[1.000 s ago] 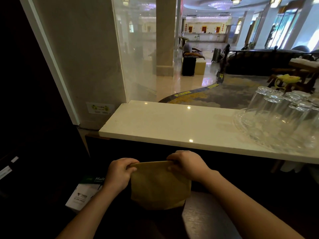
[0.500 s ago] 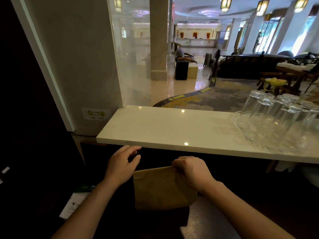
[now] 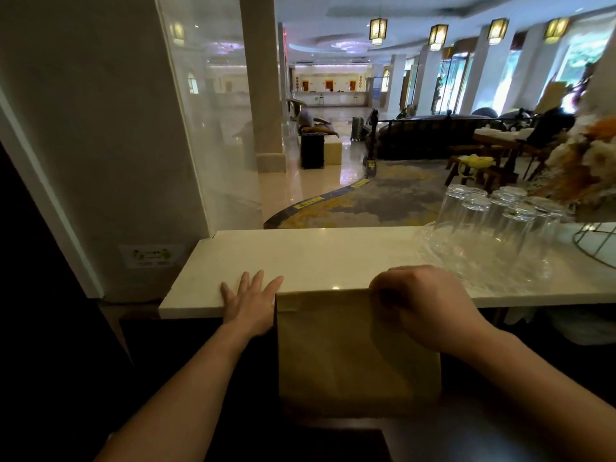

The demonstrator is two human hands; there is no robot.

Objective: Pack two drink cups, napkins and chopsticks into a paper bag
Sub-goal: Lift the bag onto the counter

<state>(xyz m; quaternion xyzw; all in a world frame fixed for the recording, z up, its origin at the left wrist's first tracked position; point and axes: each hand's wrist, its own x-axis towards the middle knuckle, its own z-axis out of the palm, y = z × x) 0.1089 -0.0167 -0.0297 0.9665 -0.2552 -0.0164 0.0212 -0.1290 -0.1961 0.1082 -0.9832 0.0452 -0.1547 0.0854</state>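
A flat brown paper bag hangs upright in front of me, its top edge level with the front edge of the white stone counter. My right hand is closed around the bag's top right corner. My left hand lies flat on the counter's front edge, fingers spread, just left of the bag and holding nothing. No drink cups, napkins or chopsticks are in view.
Several upturned clear glasses stand on a glass tray at the counter's right. A wire basket sits at the far right. A glass panel and pale pillar close off the left. Dark space lies under the counter.
The bag has risen from below the counter up to its edge. My left hand let go of the bag's top and now rests open on the counter.
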